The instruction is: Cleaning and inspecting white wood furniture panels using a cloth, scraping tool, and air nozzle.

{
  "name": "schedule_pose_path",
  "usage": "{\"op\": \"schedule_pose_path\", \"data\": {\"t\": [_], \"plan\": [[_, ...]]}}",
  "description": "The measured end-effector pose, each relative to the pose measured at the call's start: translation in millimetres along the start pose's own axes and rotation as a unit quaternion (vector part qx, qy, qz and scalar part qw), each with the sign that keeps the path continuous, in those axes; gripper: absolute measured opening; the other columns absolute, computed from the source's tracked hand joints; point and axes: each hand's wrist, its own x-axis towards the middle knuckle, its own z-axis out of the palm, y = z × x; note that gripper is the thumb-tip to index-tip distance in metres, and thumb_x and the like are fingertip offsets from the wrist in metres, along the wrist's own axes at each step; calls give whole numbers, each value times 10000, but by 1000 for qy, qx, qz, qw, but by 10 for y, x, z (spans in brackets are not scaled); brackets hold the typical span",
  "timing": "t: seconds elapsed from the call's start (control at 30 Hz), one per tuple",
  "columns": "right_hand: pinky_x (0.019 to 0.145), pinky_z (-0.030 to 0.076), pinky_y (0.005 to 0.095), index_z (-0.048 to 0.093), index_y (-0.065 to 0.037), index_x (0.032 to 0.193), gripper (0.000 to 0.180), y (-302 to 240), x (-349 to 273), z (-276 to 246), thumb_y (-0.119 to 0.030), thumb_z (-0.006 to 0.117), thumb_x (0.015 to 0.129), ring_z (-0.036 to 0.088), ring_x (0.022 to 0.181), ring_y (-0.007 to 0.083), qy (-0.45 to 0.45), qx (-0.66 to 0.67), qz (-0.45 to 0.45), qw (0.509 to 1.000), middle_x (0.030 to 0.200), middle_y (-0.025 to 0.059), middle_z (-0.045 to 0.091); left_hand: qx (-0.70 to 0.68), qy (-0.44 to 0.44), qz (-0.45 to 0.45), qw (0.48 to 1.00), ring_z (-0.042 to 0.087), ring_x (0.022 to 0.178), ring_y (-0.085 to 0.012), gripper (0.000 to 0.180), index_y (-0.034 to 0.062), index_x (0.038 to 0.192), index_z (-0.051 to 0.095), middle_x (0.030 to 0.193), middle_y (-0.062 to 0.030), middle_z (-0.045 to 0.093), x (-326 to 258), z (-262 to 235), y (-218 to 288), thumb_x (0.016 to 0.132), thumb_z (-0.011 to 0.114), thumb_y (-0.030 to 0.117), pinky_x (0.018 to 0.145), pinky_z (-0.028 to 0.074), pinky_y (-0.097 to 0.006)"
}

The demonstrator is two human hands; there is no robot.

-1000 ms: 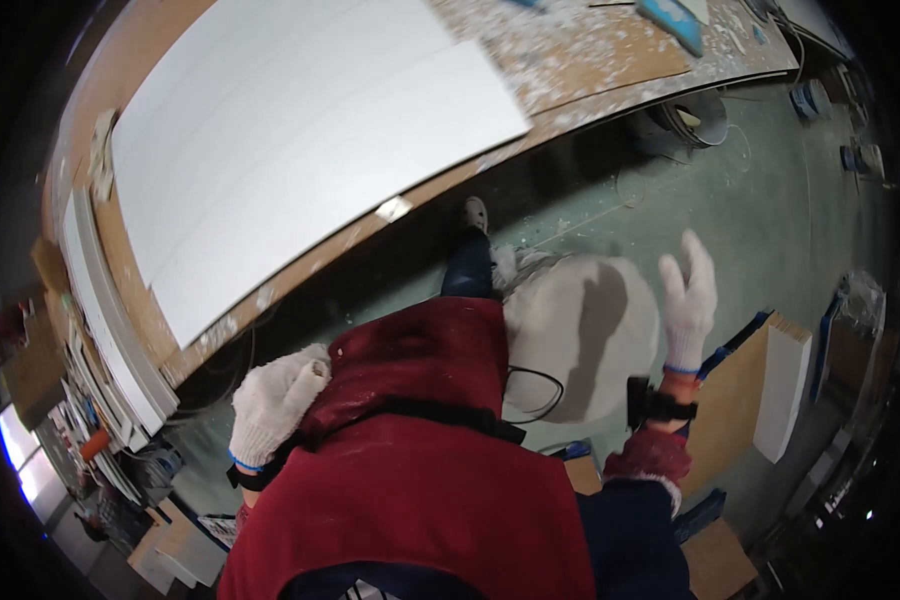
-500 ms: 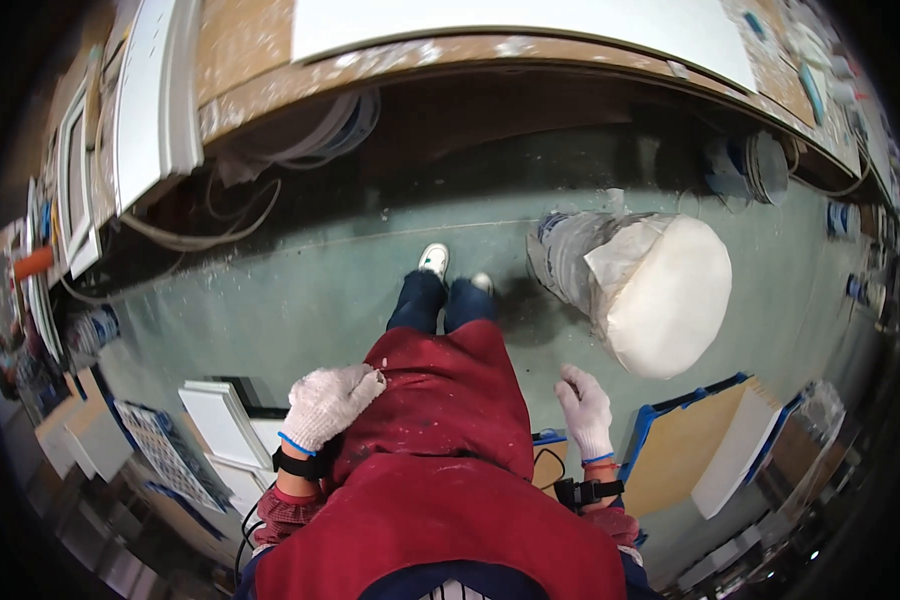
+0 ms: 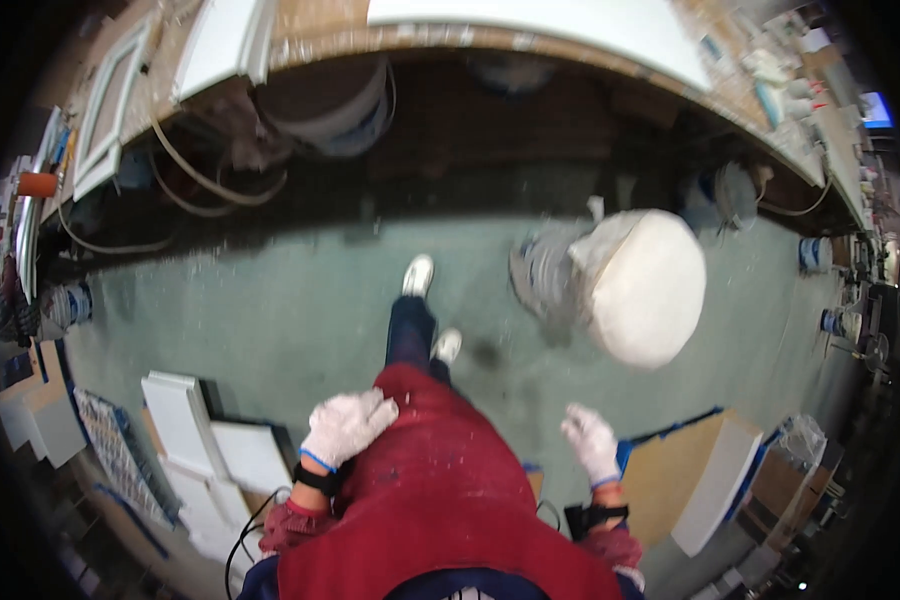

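Observation:
My left hand [image 3: 350,428], in a white knitted glove with a blue cuff, hovers over the left side of my red apron [image 3: 440,470]. Its fingers are loosely bent and a little apart, with nothing seen in them. On the other side, my right hand [image 3: 591,442] wears a matching glove and hangs beside the apron, thumb and fingers apart, holding nothing visible. Ahead of that hand stands a grey, smeared bucket [image 3: 545,275] topped by a large round off-white cover [image 3: 650,290]. Neither hand touches it.
A long workbench [image 3: 570,50] with white panels crosses the far side. Beneath it sit a bucket [image 3: 340,125] and looping hoses [image 3: 210,190]. White boards [image 3: 185,425] lie at near left; a tan panel [image 3: 675,475] stands at near right. Green floor [image 3: 270,310] runs between.
My feet have moved into a stride, the left one ahead of the right. The covered bucket appears slightly farther left, and more shows under the bench. Both hands stay free of objects.

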Motion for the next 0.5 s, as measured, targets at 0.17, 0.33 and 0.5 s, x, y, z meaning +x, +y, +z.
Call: {"op": "schedule_pose_path", "data": {"t": [0.17,0.33,0.5], "plan": [[941,491,390,663,-117,1168,378,-184,-214,113,-318,666,848,622,1087,326,-14,49,70,996,1162,151,659,-54,-66,-140,986,663,843,-363,386,149,921,644,859,-112,687,188,-216,216,923,481,499,696,520,-497],[946,488,394,637,-160,1228,418,-257,-80,70,-351,651,857,618,1099,314,-32,77,106,991,1238,112,634,-51,-55,-140,987,664,868,-374,434,102,942,628,881,-160,687,324,-598,439,925,473,507,738,519,-497],[954,478,374,610,-86,1252,438,-311,609,-197,-300,647,872,625,1099,268,29,250,44,967,1196,152,647,-144,17,-168,975,634,966,-379,408,119,1029,603,975,-155,676,777,-994,412,914,497,495,808,490,-469]]}}
